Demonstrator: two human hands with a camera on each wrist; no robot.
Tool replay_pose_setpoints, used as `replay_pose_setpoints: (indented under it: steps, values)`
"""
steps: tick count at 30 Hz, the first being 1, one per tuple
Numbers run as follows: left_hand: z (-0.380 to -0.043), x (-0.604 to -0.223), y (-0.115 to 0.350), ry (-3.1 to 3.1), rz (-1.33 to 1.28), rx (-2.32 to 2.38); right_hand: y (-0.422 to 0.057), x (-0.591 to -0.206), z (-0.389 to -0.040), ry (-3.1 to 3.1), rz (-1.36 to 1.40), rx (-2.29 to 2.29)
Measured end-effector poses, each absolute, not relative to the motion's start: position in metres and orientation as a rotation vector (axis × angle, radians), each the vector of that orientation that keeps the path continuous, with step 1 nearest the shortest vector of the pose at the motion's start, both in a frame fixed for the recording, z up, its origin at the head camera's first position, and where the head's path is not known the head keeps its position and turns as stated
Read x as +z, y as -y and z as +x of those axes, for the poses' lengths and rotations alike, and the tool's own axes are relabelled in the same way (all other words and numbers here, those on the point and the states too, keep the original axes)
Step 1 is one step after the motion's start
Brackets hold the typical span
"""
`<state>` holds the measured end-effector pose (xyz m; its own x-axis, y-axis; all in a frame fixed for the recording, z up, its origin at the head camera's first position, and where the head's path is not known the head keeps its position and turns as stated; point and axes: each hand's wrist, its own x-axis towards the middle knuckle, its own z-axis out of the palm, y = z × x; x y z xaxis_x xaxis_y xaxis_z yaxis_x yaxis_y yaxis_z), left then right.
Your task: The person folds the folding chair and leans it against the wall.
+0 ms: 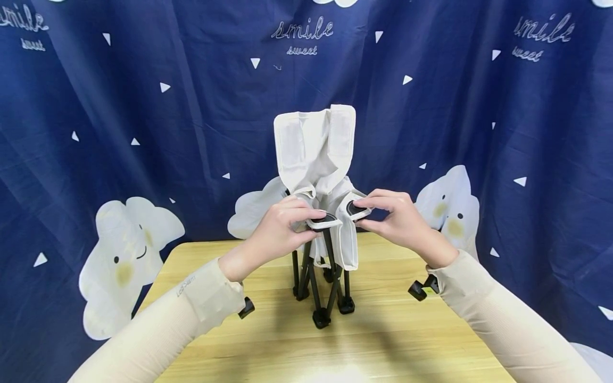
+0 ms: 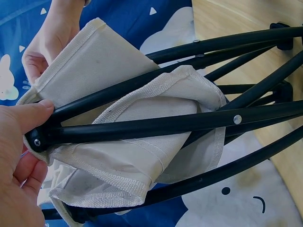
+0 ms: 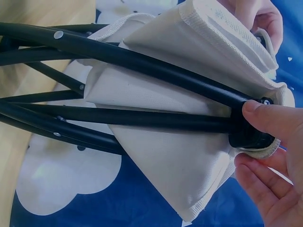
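Note:
A small folding chair with an off-white fabric seat and black tube legs stands partly folded on the wooden table. My left hand pinches one front corner of the fabric, with the thumb on the black corner joint in the left wrist view. On the other side my right hand pinches the opposite corner, its thumb against a black joint in the right wrist view. Between the hands the fabric hangs in loose folds, and its back panel rises above them.
Behind the table hangs a dark blue curtain with white clouds, small triangles and lettering. The chair's black feet rest on the tabletop. Black wrist-worn pieces jut out beneath the sleeves.

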<state>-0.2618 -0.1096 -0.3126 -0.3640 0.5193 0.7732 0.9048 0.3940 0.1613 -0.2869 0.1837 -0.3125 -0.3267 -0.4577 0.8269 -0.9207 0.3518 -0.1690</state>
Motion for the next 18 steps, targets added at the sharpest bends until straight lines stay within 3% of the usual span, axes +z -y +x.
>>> replay_pose_setpoints:
  steps: [18]
  values:
    - [-0.2654, -0.3123, 0.1057, 2.024, -1.211, -0.779, -0.1766, -0.3111, -0.2848, 1.913, 1.221, 0.884]
